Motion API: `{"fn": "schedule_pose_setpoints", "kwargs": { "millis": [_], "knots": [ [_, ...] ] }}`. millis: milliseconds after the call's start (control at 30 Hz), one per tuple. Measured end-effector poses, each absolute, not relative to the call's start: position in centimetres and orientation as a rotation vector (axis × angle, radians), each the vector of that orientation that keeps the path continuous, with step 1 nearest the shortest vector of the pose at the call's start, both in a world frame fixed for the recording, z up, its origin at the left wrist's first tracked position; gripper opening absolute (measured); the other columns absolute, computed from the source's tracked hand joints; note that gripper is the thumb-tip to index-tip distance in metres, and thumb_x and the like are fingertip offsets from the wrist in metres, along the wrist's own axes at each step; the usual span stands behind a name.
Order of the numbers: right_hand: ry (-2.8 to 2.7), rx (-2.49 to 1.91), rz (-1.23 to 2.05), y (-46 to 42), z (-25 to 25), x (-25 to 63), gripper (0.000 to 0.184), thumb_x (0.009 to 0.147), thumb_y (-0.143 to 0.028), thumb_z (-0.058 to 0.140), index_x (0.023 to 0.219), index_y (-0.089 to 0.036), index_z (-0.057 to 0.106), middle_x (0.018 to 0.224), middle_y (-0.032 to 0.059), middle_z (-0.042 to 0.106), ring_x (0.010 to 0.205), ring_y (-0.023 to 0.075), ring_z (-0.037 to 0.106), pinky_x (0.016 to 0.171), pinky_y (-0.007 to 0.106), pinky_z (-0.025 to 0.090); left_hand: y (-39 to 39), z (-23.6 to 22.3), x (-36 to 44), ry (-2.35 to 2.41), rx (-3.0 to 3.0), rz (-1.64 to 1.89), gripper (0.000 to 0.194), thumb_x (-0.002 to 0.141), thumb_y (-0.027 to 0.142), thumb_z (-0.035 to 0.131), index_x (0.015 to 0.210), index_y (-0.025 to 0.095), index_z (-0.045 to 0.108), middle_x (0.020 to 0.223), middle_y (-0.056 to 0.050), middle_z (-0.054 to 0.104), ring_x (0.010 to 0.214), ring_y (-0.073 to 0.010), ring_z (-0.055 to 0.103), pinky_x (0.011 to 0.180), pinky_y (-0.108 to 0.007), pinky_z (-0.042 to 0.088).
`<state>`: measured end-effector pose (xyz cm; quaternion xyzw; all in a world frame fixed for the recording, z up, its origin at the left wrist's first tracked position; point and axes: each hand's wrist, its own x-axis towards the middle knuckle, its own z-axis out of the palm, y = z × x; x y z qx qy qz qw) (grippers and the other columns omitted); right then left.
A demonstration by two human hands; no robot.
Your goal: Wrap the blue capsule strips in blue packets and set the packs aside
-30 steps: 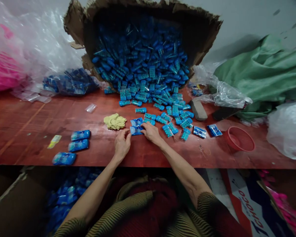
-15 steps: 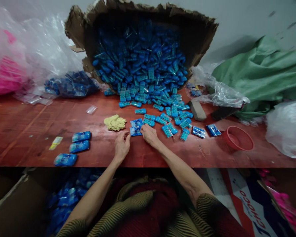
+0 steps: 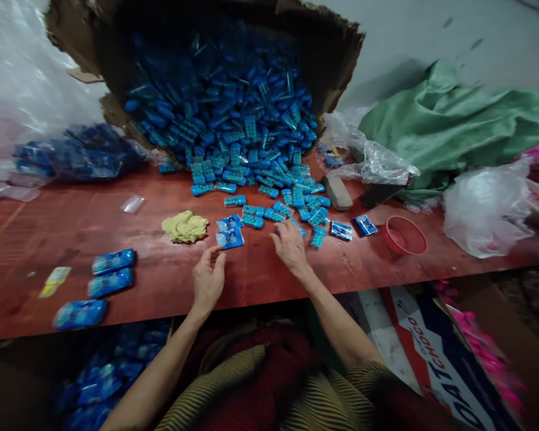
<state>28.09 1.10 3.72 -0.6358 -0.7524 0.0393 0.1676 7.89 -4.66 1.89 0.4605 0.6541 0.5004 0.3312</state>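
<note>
In front of me two flat blue printed wrappers (image 3: 230, 238) lie partly overlapping on the red table. My left hand (image 3: 208, 280) is at their lower left corner, its fingers loosely curved, thumb apart, and nothing visible in its grasp. Over the near edge of the loose clear-and-blue packs (image 3: 253, 216) reaches my right hand (image 3: 291, 246), fingers spread and thumb out to the side. Its fingertips cover part of one pack; whether they touch it I cannot tell. A crumpled yellow cloth (image 3: 185, 227) lies left of the wrappers.
A torn cardboard box (image 3: 341, 57) spills many blue packs onto the table. Several wrapped blue packs (image 3: 112, 281) lie at left. Right of the pile are a grey block (image 3: 338, 193), two folded wrapper stacks (image 3: 341, 231), a red basket (image 3: 404, 236) and green cloth (image 3: 449, 126).
My right hand has left the blue wrappers and moved right to the loose packs. My left hand stays beside the wrappers. The view has turned to the right.
</note>
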Motion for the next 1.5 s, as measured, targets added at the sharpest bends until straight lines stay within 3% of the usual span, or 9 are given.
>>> {"fn": "schedule_pose_setpoints", "kwargs": {
  "millis": [133,333,467,567,800,1100,1233,1333,1500],
  "knots": [
    [-2.027,-2.095,-0.017,-1.2,2.6,32.6,0.027,0.090,-0.026,0.046,0.112,-0.015,0.057,0.108,0.0133,0.058,0.099,0.0260,0.050,0.083,0.036,0.038,-5.7,0.8,8.5,1.762,1.684,1.246,0.023,0.084,0.031,0.049,0.094,0.016,0.063,0.090,-0.008,0.067,0.081,-0.0201,0.061,0.077,-0.035,0.048],
    [-1.920,-2.189,-0.090,-2.2,0.6,33.7,0.020,0.091,-0.028,0.047,0.094,-0.016,0.062,0.092,0.0109,0.061,0.088,0.0232,0.052,0.072,0.031,0.039,-6.9,-0.6,9.2,1.768,1.941,1.219,0.019,0.086,0.026,0.048,0.093,0.015,0.063,0.089,-0.009,0.067,0.087,-0.0211,0.061,0.081,-0.036,0.048],
    [-1.954,-2.124,0.003,-1.8,0.4,33.6,0.026,0.094,-0.025,0.040,0.083,-0.017,0.062,0.085,0.0089,0.062,0.084,0.0209,0.054,0.071,0.029,0.038,-6.8,-1.0,9.1,1.757,1.982,1.226,0.018,0.086,0.025,0.049,0.092,0.015,0.063,0.089,-0.009,0.067,0.089,-0.0211,0.061,0.082,-0.036,0.048],
    [-1.980,-2.016,0.203,-2.4,1.0,34.3,0.024,0.094,-0.023,0.039,0.083,-0.017,0.060,0.084,0.0074,0.063,0.083,0.0192,0.055,0.073,0.028,0.037,-6.7,-1.2,9.2,1.749,2.015,1.221,0.017,0.086,0.023,0.050,0.091,0.014,0.063,0.087,-0.009,0.067,0.088,-0.0215,0.061,0.082,-0.036,0.048],
    [-2.081,-1.654,1.096,-7.0,4.4,36.3,0.020,0.089,-0.023,0.045,0.073,-0.018,0.055,0.071,-0.0005,0.058,0.066,0.0118,0.051,0.064,0.024,0.034,-6.7,-1.3,9.2,1.762,2.046,1.183,0.016,0.085,0.024,0.050,0.089,0.014,0.063,0.087,-0.009,0.067,0.091,-0.0233,0.061,0.082,-0.038,0.048],
    [-1.859,-1.840,1.564,-13.0,5.7,42.7,0.016,0.082,-0.020,0.046,0.071,-0.016,0.057,0.065,0.0001,0.057,0.060,0.0121,0.052,0.057,0.022,0.039,-6.6,-1.3,9.1,1.731,2.072,1.188,0.016,0.085,0.025,0.050,0.089,0.016,0.063,0.087,-0.008,0.067,0.093,-0.0240,0.061,0.084,-0.039,0.047],
    [-2.117,-2.211,1.077,-14.5,7.1,43.2,0.024,0.086,-0.026,0.047,0.097,-0.017,0.066,0.093,0.0091,0.069,0.088,0.0212,0.063,0.077,0.030,0.045,-6.5,-1.5,9.2,1.733,2.056,1.171,0.018,0.085,0.027,0.050,0.089,0.016,0.064,0.089,-0.009,0.067,0.094,-0.0248,0.061,0.085,-0.041,0.047],
    [-2.074,-2.202,0.558,-11.2,7.1,41.8,0.033,0.092,-0.027,0.039,0.119,-0.021,0.057,0.117,0.0087,0.062,0.109,0.0211,0.057,0.090,0.030,0.043,-6.5,-1.4,9.3,1.744,1.994,1.167,0.020,0.085,0.029,0.049,0.088,0.016,0.064,0.088,-0.010,0.068,0.094,-0.0249,0.061,0.085,-0.042,0.046],
    [-1.922,-2.392,0.230,-2.2,4.1,38.3,0.042,0.091,-0.026,0.043,0.131,-0.014,0.044,0.119,0.0160,0.055,0.105,0.0258,0.056,0.078,0.032,0.047,-6.8,-0.9,8.8,1.737,1.634,1.229,0.022,0.083,0.033,0.050,0.091,0.017,0.064,0.089,-0.008,0.068,0.087,-0.0199,0.064,0.082,-0.036,0.049]
  ]
}}
